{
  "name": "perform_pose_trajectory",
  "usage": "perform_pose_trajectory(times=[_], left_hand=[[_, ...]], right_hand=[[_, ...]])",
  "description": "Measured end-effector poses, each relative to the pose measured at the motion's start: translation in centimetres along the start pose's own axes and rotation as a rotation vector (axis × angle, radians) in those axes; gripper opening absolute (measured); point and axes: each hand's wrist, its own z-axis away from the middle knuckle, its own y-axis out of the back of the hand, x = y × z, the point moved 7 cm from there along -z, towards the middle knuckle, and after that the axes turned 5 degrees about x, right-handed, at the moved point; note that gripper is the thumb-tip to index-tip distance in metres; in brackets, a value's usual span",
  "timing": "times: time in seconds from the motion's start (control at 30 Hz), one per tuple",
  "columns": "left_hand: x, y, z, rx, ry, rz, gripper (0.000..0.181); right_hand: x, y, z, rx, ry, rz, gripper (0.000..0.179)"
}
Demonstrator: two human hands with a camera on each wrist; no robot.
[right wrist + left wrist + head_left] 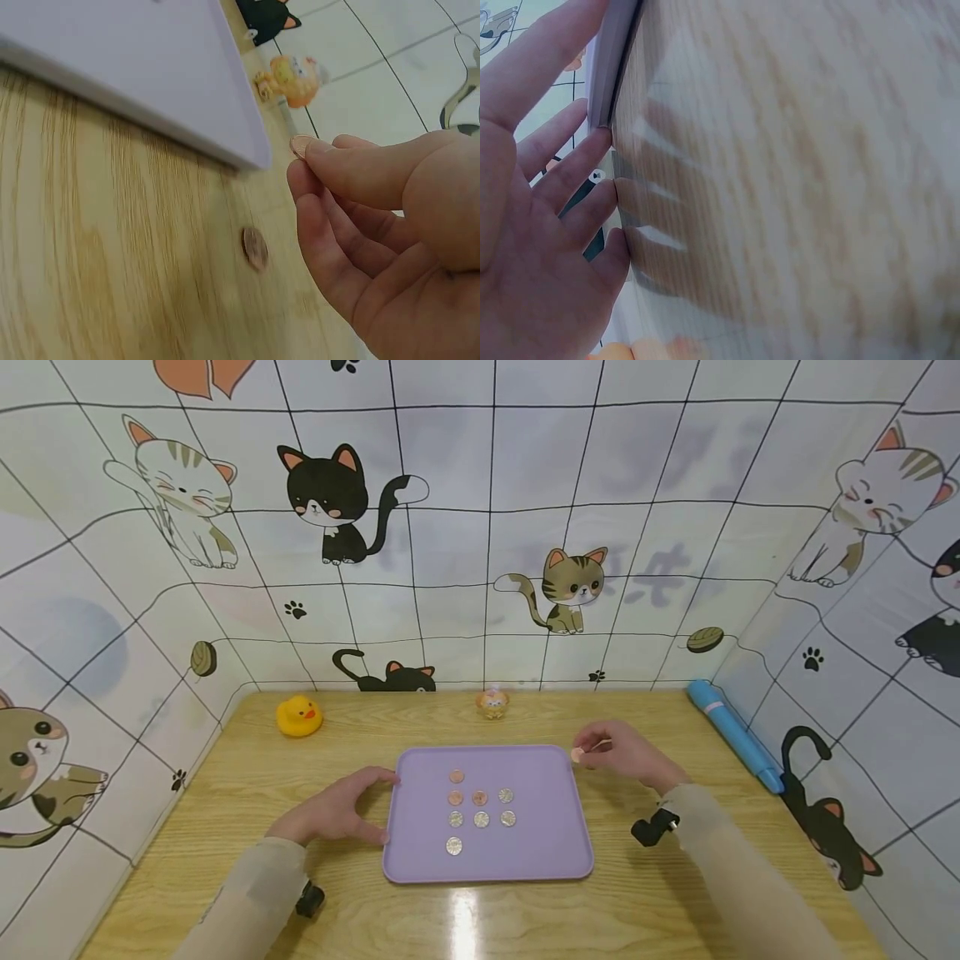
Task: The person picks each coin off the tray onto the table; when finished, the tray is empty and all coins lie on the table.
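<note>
A lilac tray (pixel 540 852) lies on the wooden table, with copper coins (pixel 480 797) and silver coins (pixel 453 846) laid out in short rows on its left half. My left hand (pixel 337 807) is beside the tray's left side, thumb and forefinger spread against the rim. Just off the tray's upper right corner, my right hand (pixel 626 753) pinches a copper coin (pixel 301 145) between thumb and fingertips. Another copper coin (pixel 255 249) lies on the table below that hand in the right wrist view; the hand hides it in the head view.
A yellow rubber duck (pixel 299 717) stands at the back left and a small orange figurine (pixel 492 703) at the back middle. Along the right edge lies a blue tube-shaped thing (pixel 735 735). Cat-patterned cloth walls (pixel 450 543) enclose the table at the back and sides.
</note>
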Motion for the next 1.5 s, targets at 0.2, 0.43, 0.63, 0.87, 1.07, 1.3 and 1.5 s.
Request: perform_pose_trajectory(times=[0.2, 0.43, 0.63, 0.87, 1.07, 1.3, 1.5], left_hand=[[0.0, 0.0, 0.0, 0.000, -0.013, 0.001, 0.089], [-0.1, 0.0, 0.0, 0.001, -0.011, 0.007, 0.089], [-0.1, -0.1, 0.1, 0.004, 0.001, 0.015, 0.090], [0.1, -0.3, 0.2, 0.006, 0.015, 0.011, 0.090], [0.0, -0.3, 0.1, 0.006, -0.015, 0.007, 0.089], [0.0, -0.2, 0.1, 0.007, 0.002, 0.027, 0.089], [-0.1, -0.1, 0.0, 0.008, 0.007, 0.022, 0.090]], right_hand=[[2.0, 1.8, 0.9, 0.058, -0.038, 0.054, 0.022], [4.5, 2.6, 1.4, 0.084, -0.118, 0.130, 0.024], [5.7, 2.9, 1.5, 0.097, -0.143, 0.163, 0.022], [5.4, 2.7, 1.6, 0.095, -0.104, 0.226, 0.018], [5.0, 2.6, 1.7, 0.099, -0.104, 0.298, 0.016], [4.9, 2.3, 1.6, 0.092, -0.056, 0.327, 0.011], [4.5, 2.1, 1.5, 0.084, -0.005, 0.323, 0.008]])
